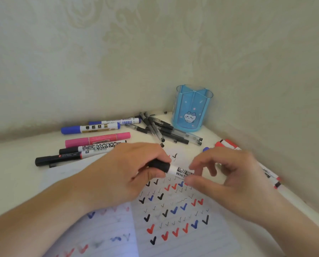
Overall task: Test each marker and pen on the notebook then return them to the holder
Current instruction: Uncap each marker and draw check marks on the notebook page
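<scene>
Over the open notebook [182, 219], whose lined pages carry several black, blue and red check marks, I hold a white whiteboard marker [179, 170] with a black cap. My left hand [129, 171] grips the black cap end. My right hand [227, 173] pinches the white barrel between thumb and fingertips. The blue translucent holder [191, 108] with a cat picture stands at the back in the corner, and no pens show inside it.
Blue, pink and black markers [95, 140] lie in a row at the left. A heap of black gel pens [164, 129] lies in front of the holder. Red-capped markers [227, 144] lie along the right wall. Walls close in behind and at the right.
</scene>
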`<control>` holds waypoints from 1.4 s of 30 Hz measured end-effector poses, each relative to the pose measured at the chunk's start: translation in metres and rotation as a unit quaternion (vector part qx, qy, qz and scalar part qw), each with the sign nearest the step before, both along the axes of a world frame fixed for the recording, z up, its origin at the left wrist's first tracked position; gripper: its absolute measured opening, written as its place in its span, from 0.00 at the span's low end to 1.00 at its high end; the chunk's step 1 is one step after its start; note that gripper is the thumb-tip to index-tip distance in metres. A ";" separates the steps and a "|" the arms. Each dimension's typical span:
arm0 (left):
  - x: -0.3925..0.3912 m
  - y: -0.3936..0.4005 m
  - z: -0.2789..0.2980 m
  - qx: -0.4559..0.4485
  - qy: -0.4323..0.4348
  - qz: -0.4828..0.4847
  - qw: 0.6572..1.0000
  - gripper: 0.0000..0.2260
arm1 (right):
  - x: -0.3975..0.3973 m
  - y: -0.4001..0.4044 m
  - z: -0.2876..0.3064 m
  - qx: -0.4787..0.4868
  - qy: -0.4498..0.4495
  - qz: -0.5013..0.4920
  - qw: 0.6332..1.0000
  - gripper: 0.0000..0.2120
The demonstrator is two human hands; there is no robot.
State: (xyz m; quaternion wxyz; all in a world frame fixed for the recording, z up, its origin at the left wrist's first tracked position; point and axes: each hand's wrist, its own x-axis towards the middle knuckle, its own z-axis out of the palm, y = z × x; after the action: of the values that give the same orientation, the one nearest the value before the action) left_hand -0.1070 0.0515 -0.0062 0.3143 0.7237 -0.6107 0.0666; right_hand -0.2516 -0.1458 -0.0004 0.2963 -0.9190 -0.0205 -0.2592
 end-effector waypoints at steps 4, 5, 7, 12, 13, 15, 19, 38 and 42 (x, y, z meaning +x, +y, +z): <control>0.000 0.000 -0.003 0.009 0.012 0.013 1.000 0.10 | 0.003 -0.001 0.001 -0.107 0.023 0.002 0.994 0.12; -0.001 -0.001 -0.002 0.012 0.020 0.025 0.999 0.13 | 0.002 -0.002 0.004 -0.097 0.023 0.006 0.995 0.11; 0.001 -0.001 -0.001 0.030 0.027 0.068 0.997 0.22 | -0.002 -0.010 0.014 -0.023 0.010 -0.051 0.998 0.05; 0.032 0.007 -0.006 0.034 -0.059 0.243 0.968 0.21 | -0.007 -0.064 0.016 -0.032 0.075 -0.335 0.939 0.08; 0.039 0.009 -0.006 0.041 -0.069 0.275 0.958 0.17 | -0.007 -0.071 0.015 -0.047 0.098 -0.369 0.923 0.08; 0.048 0.013 -0.006 0.070 -0.085 0.323 0.940 0.11 | -0.007 -0.083 0.007 -0.070 0.130 -0.409 0.901 0.09; 0.058 0.021 -0.004 0.114 -0.096 0.369 0.918 0.07 | -0.003 -0.093 -0.008 -0.108 0.170 -0.438 0.876 0.10; 0.076 0.034 0.004 0.221 -0.104 0.394 0.886 0.07 | -0.001 -0.068 -0.007 -0.090 0.108 -0.383 0.913 0.09; 0.075 0.033 0.002 0.218 -0.112 0.396 0.885 0.06 | 0.000 -0.056 0.000 -0.080 0.084 -0.367 0.923 0.05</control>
State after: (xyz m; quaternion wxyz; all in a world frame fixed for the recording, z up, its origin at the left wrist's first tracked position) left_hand -0.0319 0.0845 -0.0038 0.0250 0.9435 -0.3032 0.1316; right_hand -0.2519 -0.2017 -0.0008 0.1066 -0.9014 0.3222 -0.2690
